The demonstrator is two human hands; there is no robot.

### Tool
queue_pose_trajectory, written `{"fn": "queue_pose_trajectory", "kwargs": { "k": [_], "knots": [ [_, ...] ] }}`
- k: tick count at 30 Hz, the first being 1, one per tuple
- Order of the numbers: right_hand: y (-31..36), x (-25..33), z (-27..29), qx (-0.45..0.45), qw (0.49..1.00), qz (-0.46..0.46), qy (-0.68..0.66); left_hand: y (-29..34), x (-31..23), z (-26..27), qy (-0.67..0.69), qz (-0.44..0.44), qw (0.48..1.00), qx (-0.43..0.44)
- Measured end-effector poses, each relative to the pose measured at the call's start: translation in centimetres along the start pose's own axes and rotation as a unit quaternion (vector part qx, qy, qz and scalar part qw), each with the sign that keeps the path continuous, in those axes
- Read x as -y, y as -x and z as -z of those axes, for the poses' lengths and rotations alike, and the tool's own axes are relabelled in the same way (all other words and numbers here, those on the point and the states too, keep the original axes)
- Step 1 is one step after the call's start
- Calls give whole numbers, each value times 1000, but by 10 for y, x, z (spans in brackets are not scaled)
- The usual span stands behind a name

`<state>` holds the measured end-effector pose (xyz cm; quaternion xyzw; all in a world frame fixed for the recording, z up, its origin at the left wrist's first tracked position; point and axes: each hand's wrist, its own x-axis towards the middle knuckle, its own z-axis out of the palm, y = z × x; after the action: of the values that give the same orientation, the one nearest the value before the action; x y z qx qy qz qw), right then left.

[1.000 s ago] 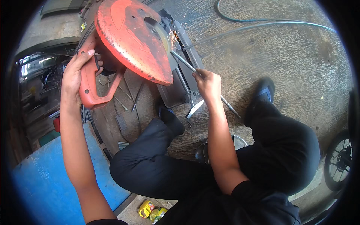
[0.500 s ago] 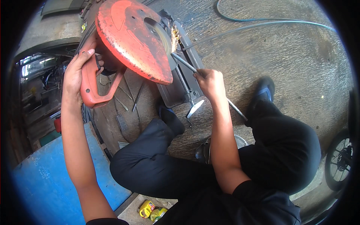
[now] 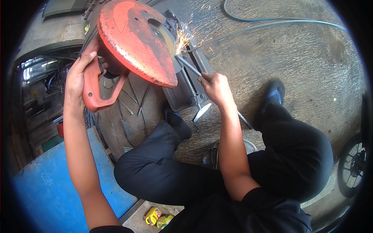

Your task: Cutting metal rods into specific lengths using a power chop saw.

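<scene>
My left hand (image 3: 79, 75) is wrapped round the orange handle of a chop saw (image 3: 134, 42), its thumb lying along the top. The saw's scuffed orange guard covers much of the abrasive disc (image 3: 166, 35). My right hand (image 3: 214, 87) grips a thin metal rod (image 3: 189, 66), whose far end touches the disc's right face. Sparks (image 3: 183, 38) spray up from that contact. The rod's other end comes out behind my right wrist toward my right foot. Below the disc lies the saw's dark base (image 3: 176, 95), with a clamp screw and its pale crank handle (image 3: 202, 112).
A blue panel (image 3: 74, 178) lies at the lower left. Loose rods (image 3: 143, 100) and a power strip (image 3: 126, 127) rest on the floor left of the base. A hose (image 3: 272, 19) curves across the far floor. A wheel (image 3: 351, 165) stands at the right edge.
The spark spray has grown wider and spreads farther up and right. My right hand and the rod have shifted slightly left; the saw guard has moved a little left too.
</scene>
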<state>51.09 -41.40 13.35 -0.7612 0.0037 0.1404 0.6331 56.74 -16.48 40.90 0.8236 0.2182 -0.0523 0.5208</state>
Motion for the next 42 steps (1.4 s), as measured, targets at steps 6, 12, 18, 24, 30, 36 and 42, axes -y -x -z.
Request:
{"fn": "queue_pose_trajectory", "kwargs": {
  "k": [6,12,18,24,30,36,42],
  "knots": [
    [2,3,0,32,999,-19,-22,2,-4,-4,-24,27,999,-21],
    [1,-1,-3,73,996,-43,-36,8,-9,-14,-25,15,999,-21],
    [-5,-13,-11,107,974,-121,-160,8,-10,-11,-87,51,991,-85],
    [-8,-16,3,172,902,-222,-329,9,-11,-7,-77,53,994,-52],
    [-6,-14,-5,208,902,-228,-302,9,-8,-10,-41,40,996,-63],
    [-3,-15,-19,190,911,-216,-295,8,-8,-7,-45,52,996,-60],
    [-1,-16,-28,153,944,-169,-239,8,-7,-8,-47,40,997,-48]
  ]
}}
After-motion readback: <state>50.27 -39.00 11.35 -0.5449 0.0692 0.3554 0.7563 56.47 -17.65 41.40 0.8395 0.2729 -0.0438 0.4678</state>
